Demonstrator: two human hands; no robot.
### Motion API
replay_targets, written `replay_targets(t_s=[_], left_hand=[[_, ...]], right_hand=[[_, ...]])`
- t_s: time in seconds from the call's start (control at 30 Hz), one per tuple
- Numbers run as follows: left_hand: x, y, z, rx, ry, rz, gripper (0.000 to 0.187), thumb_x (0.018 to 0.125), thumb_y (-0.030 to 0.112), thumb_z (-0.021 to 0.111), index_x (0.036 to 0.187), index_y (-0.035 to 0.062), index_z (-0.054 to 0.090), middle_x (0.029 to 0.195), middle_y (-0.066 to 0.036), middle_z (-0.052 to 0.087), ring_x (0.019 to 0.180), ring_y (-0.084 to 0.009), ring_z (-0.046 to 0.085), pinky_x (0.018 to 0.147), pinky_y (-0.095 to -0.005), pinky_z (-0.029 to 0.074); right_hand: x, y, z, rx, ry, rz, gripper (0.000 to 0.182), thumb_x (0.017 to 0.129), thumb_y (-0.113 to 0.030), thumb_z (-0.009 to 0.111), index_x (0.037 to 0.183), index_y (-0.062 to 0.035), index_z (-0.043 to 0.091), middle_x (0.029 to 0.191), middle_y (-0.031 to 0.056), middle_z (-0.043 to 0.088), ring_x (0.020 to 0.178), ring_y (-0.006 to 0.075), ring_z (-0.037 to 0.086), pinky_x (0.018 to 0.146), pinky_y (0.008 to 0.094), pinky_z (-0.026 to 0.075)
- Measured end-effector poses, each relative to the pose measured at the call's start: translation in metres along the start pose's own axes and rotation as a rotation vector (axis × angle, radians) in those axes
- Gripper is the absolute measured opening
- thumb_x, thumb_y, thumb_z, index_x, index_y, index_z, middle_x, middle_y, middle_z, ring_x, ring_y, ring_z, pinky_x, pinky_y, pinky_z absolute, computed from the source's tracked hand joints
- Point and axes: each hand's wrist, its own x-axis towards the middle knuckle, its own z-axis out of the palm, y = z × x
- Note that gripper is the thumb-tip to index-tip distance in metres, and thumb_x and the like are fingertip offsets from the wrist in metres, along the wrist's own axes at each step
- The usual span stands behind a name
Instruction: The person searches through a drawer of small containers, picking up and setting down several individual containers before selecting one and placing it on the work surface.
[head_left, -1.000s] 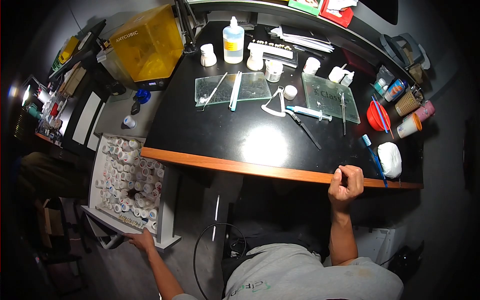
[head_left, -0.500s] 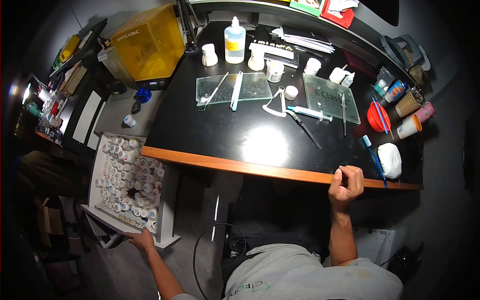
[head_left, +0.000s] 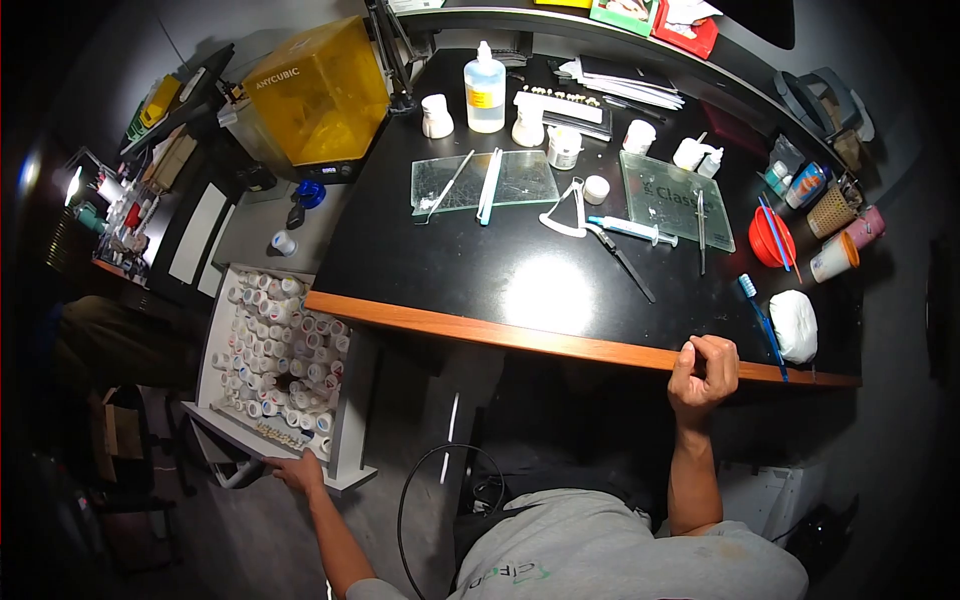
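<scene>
At the lower left, a pulled-out drawer (head_left: 357, 440) holds many small white bottles (head_left: 290, 345), some lying tilted. A row of tooth-shaped pieces (head_left: 283, 434) lies along its front. My left hand (head_left: 298, 470) is at the drawer's front panel by the dark handle (head_left: 238, 474), fingers closed on it and partly hidden. My right hand (head_left: 704, 375) rests at the desk's wooden edge with its fingers curled in, nothing visible in them. Nearest to it are a blue toothbrush (head_left: 762, 322) and a white wrapped lump (head_left: 793, 327).
On the black desk (head_left: 420, 270) are two glass slabs (head_left: 540, 180), a syringe (head_left: 635, 231), a caliper (head_left: 567, 220), a squeeze bottle (head_left: 485, 95) and a red bowl (head_left: 768, 240). A yellow-covered machine (head_left: 320, 95) stands left. A cable (head_left: 402, 510) loops beside my lap.
The whole view has shifted slightly, so things appear further right. Both hands keep their places at the drawer and the desk edge.
</scene>
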Motion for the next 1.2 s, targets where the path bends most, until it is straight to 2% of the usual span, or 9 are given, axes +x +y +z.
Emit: replay_targets(t_s=[0.13,0.3,0.7,1.1,1.2], left_hand=[[-0.004,0.006,-0.007,-0.004,-0.026,-0.025,0.103,0.075,0.027,0.067,0.155,0.0000,0.009,0.134,-0.037,0.039,0.114,-0.0514,0.055,0.095,-0.0524,0.050],[-0.014,0.020,-0.023,0.014,-0.062,-0.031,0.102,0.075,0.025,0.066,0.154,-0.0043,0.008,0.132,-0.036,0.042,0.116,-0.0480,0.054,0.098,-0.0483,0.048],[-0.006,0.009,-0.009,0.033,-0.029,-0.006,0.105,0.076,0.028,0.068,0.155,-0.0029,0.006,0.129,-0.036,0.044,0.111,-0.0497,0.057,0.095,-0.0507,0.050],[-0.005,0.007,-0.009,0.008,-0.026,-0.013,0.106,0.077,0.030,0.069,0.155,-0.0015,0.005,0.133,-0.036,0.042,0.114,-0.0509,0.055,0.096,-0.0521,0.049],[-0.007,0.007,-0.010,-0.031,-0.045,-0.020,0.106,0.077,0.030,0.071,0.156,0.0006,0.005,0.134,-0.035,0.042,0.119,-0.0499,0.053,0.100,-0.0509,0.047]], right_hand=[[0.002,0.000,-0.002,0.004,0.001,-0.018,0.006,0.076,-0.003,0.064,0.082,-0.0031,0.062,0.077,0.0096,0.060,0.067,0.0267,0.059,0.063,0.0380,0.046],[0.002,0.000,-0.005,0.031,-0.032,0.007,0.007,0.076,-0.002,0.064,0.083,-0.0032,0.062,0.079,0.0099,0.060,0.069,0.0268,0.059,0.064,0.0381,0.046],[0.000,0.002,-0.005,0.037,-0.070,0.026,0.008,0.075,-0.001,0.064,0.083,-0.0035,0.062,0.080,0.0099,0.060,0.070,0.0272,0.059,0.064,0.0383,0.045],[0.001,0.000,-0.002,0.013,-0.030,0.001,0.006,0.076,-0.003,0.063,0.082,-0.0034,0.062,0.078,0.0097,0.060,0.068,0.0276,0.058,0.063,0.0380,0.045],[-0.001,0.001,-0.001,0.024,-0.043,0.013,0.006,0.076,-0.004,0.063,0.082,-0.0040,0.062,0.079,0.0093,0.060,0.069,0.0275,0.058,0.064,0.0384,0.045]])
